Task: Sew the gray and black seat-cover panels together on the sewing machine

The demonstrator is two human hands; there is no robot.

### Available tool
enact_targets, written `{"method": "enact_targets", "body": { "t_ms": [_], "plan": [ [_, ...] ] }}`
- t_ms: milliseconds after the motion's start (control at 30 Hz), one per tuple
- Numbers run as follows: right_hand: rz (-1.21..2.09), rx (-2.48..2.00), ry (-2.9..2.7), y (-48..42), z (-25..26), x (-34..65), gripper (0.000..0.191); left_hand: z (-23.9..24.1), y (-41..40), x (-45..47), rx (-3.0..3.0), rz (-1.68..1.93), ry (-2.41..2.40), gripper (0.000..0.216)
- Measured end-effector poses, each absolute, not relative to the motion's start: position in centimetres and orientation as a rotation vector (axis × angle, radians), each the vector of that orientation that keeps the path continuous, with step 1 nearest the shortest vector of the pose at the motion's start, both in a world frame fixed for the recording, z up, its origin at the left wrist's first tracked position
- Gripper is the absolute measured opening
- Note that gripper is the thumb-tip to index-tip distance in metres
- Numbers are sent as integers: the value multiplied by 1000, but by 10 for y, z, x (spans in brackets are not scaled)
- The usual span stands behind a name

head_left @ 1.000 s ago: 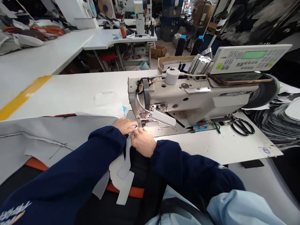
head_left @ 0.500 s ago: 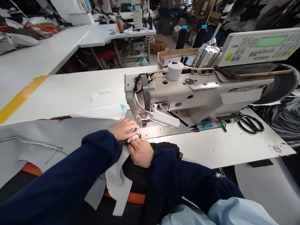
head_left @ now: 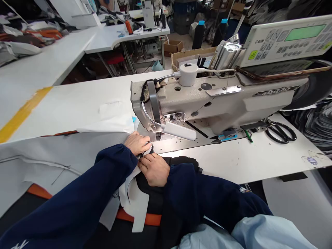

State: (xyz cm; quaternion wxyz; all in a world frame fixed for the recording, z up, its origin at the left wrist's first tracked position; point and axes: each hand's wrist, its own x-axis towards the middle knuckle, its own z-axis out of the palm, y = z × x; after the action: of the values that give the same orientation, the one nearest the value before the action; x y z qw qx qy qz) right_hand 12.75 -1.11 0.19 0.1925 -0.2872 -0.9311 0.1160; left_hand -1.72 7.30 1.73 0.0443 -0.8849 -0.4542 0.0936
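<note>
My left hand (head_left: 138, 142) is closed on the folded edge of a layered fabric piece (head_left: 85, 147), grey on its upper face, with black and orange parts. Close in front of it, my right hand (head_left: 155, 169) pinches the same edge, fingers bent. A pale strip (head_left: 137, 204) hangs down from between the hands over black cloth and an orange band (head_left: 149, 219). Just beyond the fingers stands the needle area of a sewing machine (head_left: 181, 95). The fingertips hide the exact spot that they grip.
On the machine table, blue thread snips (head_left: 227, 137), a green pen-like tool (head_left: 249, 136) and black-handled scissors (head_left: 281, 133) lie to the right. A phone (head_left: 275, 71) rests on the machine below the control panel (head_left: 287, 39). A white lamp head (head_left: 179, 131) hangs near the needle.
My left hand has moved slightly right and down, nearer the right hand. The fabric edge between them has turned, and the hanging pale strip has shifted a little right. The view has tilted slightly.
</note>
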Motion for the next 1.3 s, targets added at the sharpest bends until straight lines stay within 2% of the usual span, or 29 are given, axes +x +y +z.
{"method": "enact_targets", "body": {
  "t_ms": [133, 300, 367, 500, 667, 800, 1067, 1300],
  "plan": [
    [397, -766, -2563, -5, 4, 141, 21, 16, 73, -15, -2632, 367, -1456, 32],
    [427, -1435, -2466, 2, 26, 152, 37, 16, 73, -17, -2730, 237, -1510, 29],
    [474, -1547, -2560, 5, 30, 150, 42, 18, 73, -18, -2769, 187, -1547, 30],
    [394, -1395, -2755, 9, 25, 144, 45, 23, 68, -22, -2810, 63, -1532, 33],
    [306, -1272, -2811, 12, 19, 143, 37, 32, 48, -31, -2609, -79, -1531, 34],
    [304, -1277, -2825, 12, 19, 143, 36, 31, 36, -27, -2530, -79, -1567, 29],
    [313, -1397, -2756, 12, 14, 138, 51, 25, 38, -22, -2462, -134, -1541, 26],
    [297, -1296, -2865, 26, 19, 146, 44, 29, 48, -25, -2555, -19, -1358, 29]
  ]
}}
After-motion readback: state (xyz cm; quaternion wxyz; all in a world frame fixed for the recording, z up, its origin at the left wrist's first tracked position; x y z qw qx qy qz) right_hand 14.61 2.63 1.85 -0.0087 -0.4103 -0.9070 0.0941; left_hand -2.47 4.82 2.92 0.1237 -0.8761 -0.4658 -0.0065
